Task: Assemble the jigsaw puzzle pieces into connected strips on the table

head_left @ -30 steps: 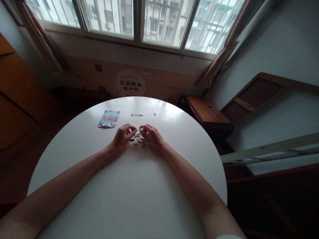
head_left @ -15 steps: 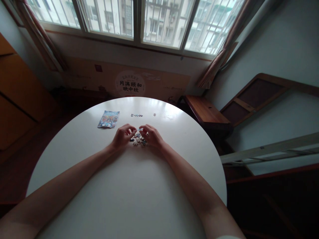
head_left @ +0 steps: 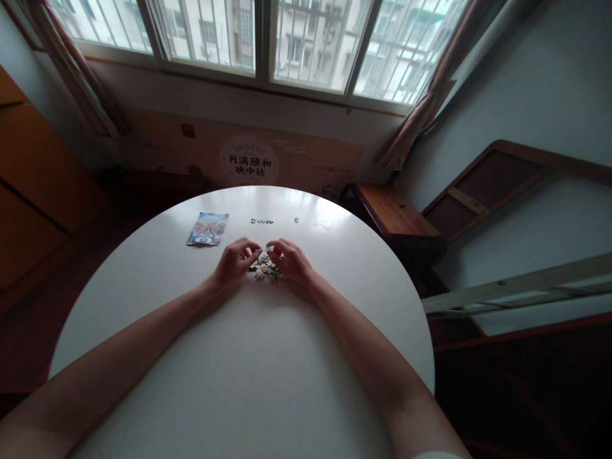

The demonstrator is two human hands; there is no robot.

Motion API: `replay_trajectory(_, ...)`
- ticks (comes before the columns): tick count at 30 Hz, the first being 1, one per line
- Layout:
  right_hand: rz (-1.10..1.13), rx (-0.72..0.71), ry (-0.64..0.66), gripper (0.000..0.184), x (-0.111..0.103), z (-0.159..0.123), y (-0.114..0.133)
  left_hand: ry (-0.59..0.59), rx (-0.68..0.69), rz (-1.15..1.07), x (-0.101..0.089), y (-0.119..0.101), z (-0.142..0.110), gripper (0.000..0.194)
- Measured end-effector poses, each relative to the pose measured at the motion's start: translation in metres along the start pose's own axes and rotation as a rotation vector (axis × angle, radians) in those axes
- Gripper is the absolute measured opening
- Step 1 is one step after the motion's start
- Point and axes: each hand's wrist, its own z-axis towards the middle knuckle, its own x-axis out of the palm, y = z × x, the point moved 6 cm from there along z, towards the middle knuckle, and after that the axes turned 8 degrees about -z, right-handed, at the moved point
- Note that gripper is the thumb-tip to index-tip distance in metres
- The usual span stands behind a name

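A small heap of jigsaw puzzle pieces [head_left: 268, 271] lies on the white round table [head_left: 239, 370], between my two hands. Over its far side, my left hand [head_left: 236, 258] and my right hand [head_left: 290, 258] face each other with fingers bent. Their fingertips meet at a light-blue puzzle piece [head_left: 266, 248], pinched from both sides. Whether it is one piece or two joined is too small to tell. Beyond my hands several pieces [head_left: 262, 221] lie in a short row, and a single piece [head_left: 296, 220] sits apart to their right.
A colourful printed packet [head_left: 208, 229] lies flat on the table, left of the row. Past the table's right edge stands a wooden bench [head_left: 396, 210]. A printed banner board [head_left: 306, 150] leans below the barred window [head_left: 310, 44]. An orange cabinet [head_left: 33, 185] is at the far left.
Almost nothing differs. Both hands keep the same pinch over the heap, and the loose pieces and packet stay where they were.
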Motion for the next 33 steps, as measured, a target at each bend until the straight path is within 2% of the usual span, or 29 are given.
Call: replay_trajectory(33, -0.011, -0.004, -0.004, 0.020, 0.0006, 0.0002, -0.0003, 0.001, -0.007, 0.005, 0.0002, 0.0012, -0.0004, 0.020)
